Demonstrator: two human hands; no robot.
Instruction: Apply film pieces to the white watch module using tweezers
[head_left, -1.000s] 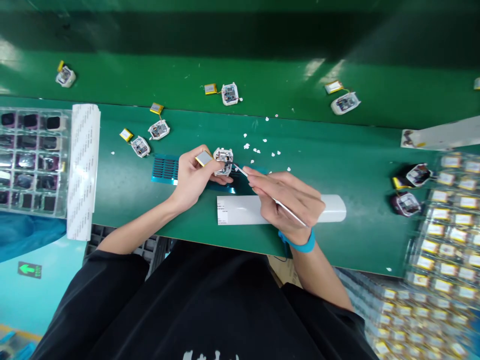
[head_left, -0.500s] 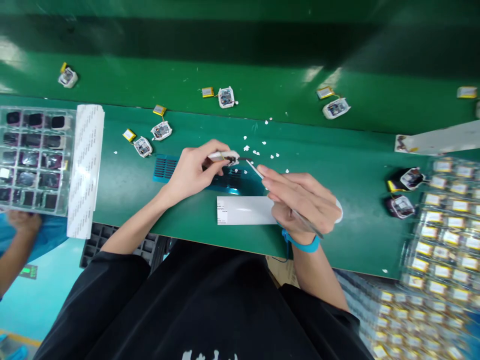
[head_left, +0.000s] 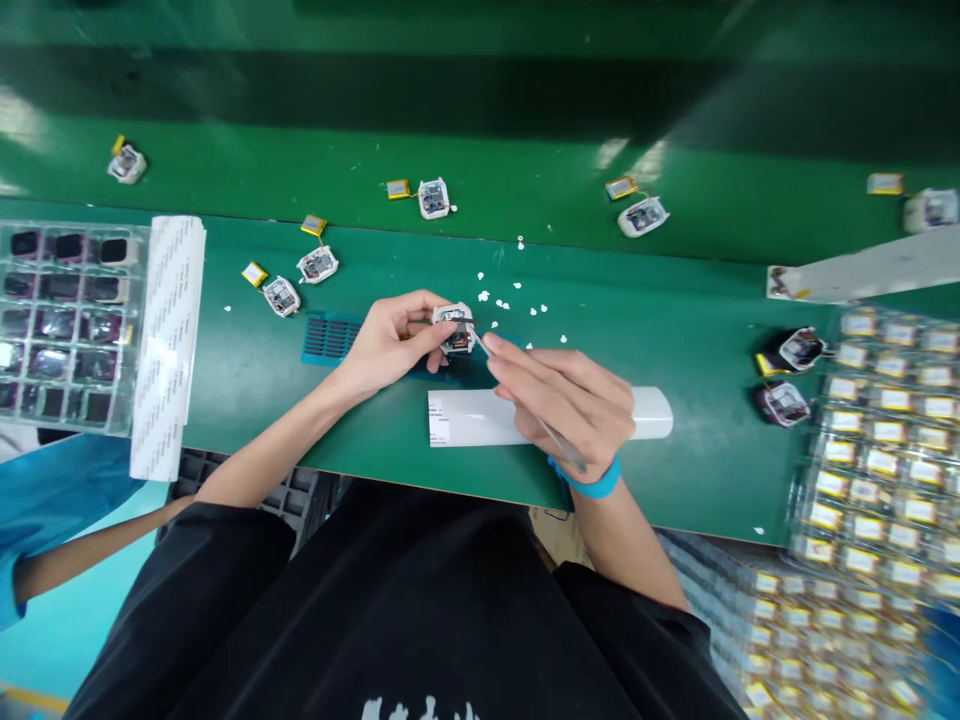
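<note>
My left hand (head_left: pixel 394 340) grips a small white watch housing (head_left: pixel 459 338) by its edge, its open inside with electronics facing up. A short dark strip lies across the housing's upper part. Between the fingers of my right hand (head_left: pixel 566 400) is a pair of metal tweezers (head_left: pixel 556 440), pointing up and left. Their tips reach the housing's right side near the dark strip; whether they pinch it I cannot tell. Beneath the hands lie a blue slotted sheet (head_left: pixel 330 338) and a white label sheet (head_left: pixel 480 418). Several small white stickers (head_left: pixel 484 296) are scattered just beyond.
Two white housings with batteries (head_left: pixel 282 297) lie at left; others rest on the far green strip (head_left: pixel 525 200). A clear tray of watch cases (head_left: pixel 67 320) stands left, battery trays (head_left: pixel 870 450) right. A co-worker's arm (head_left: pixel 105 540) is at lower left.
The housing has turned from edge-on to face up. My right hand has moved left, bringing the tweezers to the housing. Housings on the far strip have shifted left. The co-worker's arm has moved.
</note>
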